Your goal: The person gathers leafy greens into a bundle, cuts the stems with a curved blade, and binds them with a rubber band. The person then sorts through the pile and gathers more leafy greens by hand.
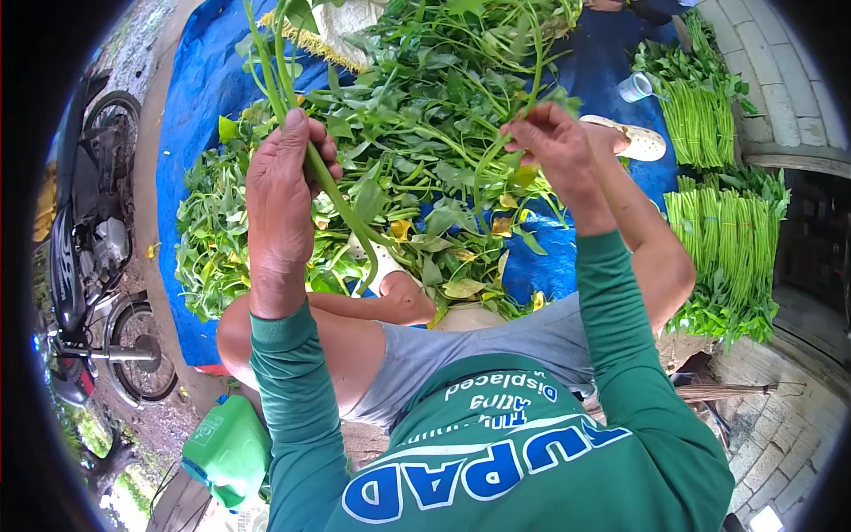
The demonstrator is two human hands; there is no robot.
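Note:
My left hand [282, 199] is closed around a few long green water spinach stems [347, 211], their thick cut ends hanging toward my lap and their tops leaving the upper edge of the view. On the other side, my right hand [560, 152] pinches a thin leafy stem [535, 62], partly blurred at the fingertips. Both hands are above a wide heap of loose water spinach [417, 133], with some yellowed leaves [401, 230] mixed in.
A blue tarp [191, 106] lies under the heap. Tied bundles of water spinach [722, 226] lie at right, near a white cup [635, 87]. A motorcycle [97, 239] stands at left, and a green jug [227, 450] is at lower left. My slippered feet rest among the greens.

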